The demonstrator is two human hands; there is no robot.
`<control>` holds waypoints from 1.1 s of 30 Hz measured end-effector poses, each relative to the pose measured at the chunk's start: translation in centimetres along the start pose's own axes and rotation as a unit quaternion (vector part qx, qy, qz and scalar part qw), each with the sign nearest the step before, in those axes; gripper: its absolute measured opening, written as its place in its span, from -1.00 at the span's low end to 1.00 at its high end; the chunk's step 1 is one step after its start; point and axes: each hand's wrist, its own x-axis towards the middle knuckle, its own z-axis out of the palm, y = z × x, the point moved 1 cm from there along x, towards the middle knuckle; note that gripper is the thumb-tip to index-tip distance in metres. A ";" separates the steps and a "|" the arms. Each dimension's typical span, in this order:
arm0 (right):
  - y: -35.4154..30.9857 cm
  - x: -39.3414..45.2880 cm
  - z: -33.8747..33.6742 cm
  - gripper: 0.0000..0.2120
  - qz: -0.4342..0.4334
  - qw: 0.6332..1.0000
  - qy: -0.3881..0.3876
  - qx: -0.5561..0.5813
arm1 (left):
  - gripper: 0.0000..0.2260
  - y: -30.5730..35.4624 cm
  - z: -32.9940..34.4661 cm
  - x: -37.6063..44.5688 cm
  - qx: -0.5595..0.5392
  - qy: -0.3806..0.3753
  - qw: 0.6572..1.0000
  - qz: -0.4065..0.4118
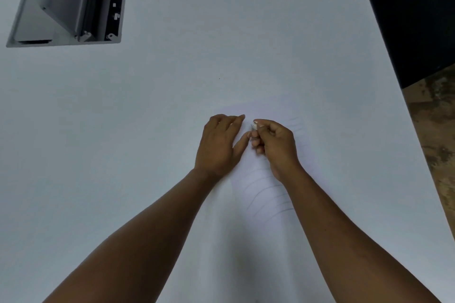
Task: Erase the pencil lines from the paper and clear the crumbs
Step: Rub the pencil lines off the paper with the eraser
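White paper sheet (264, 194) flat on pale table (123, 155); curved grey pencil lines (268, 204) on its near part. Left hand (219, 145) flat, fingers spread, pressing the sheet's left edge. Right hand (273, 142) curled, pinching small white eraser (254, 126). Grey cable box recess (69, 2) far left

White table (147, 155); paper (266, 194) flat on it, left hand (219, 145) pressing paper.
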 end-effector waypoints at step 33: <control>1.1 -1.6 -5.9 -0.87 -0.057 0.981 0.170 0.069 | -0.62 2.2 1.2 0.8 -0.034 -0.004 0.999 -0.041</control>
